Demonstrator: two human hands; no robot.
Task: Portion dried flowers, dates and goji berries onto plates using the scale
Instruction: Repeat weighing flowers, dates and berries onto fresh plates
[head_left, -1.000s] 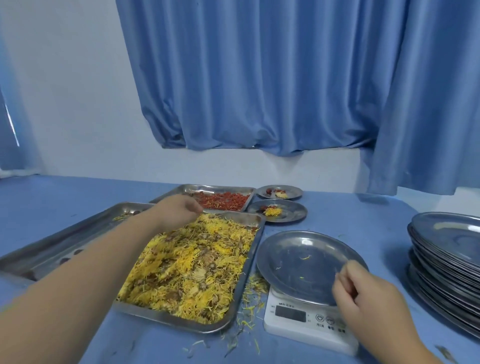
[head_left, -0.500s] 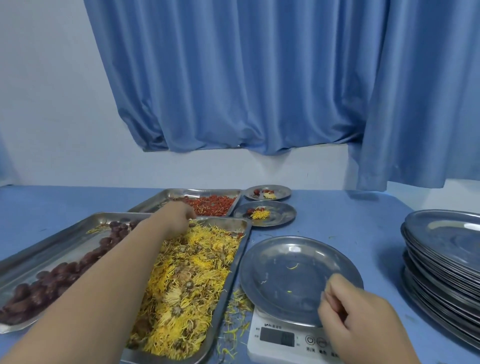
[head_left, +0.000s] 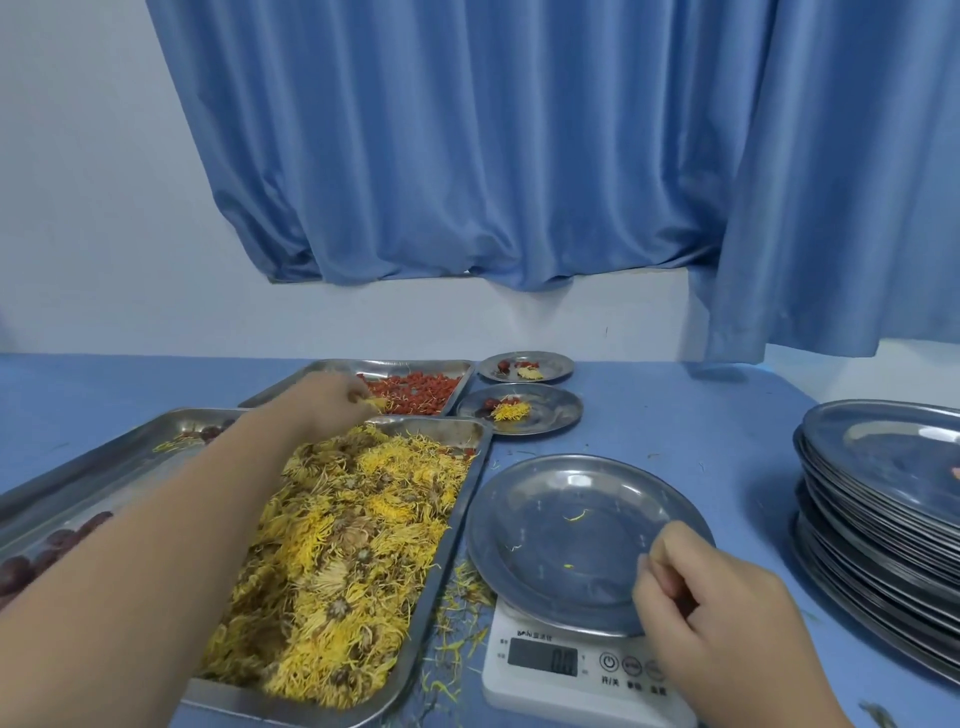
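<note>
Three metal trays lie on one table (head_left: 727, 441): one flower tray (head_left: 447, 423) heaped with dried flowers (head_left: 353, 545), one date tray (head_left: 104, 473) and one berry tray (head_left: 405, 366). Single plates number three: one bare plate (head_left: 571, 499) on the one scale (head_left: 519, 691) and two more behind it, the near filled plate (head_left: 556, 415) and the far filled plate (head_left: 558, 366), each carrying one small yellow heap. One stack of plates (head_left: 883, 545) stands at the right, its rims too tightly packed to count, and two hands show, one left hand (head_left: 332, 402) and one right hand (head_left: 717, 613).
</note>
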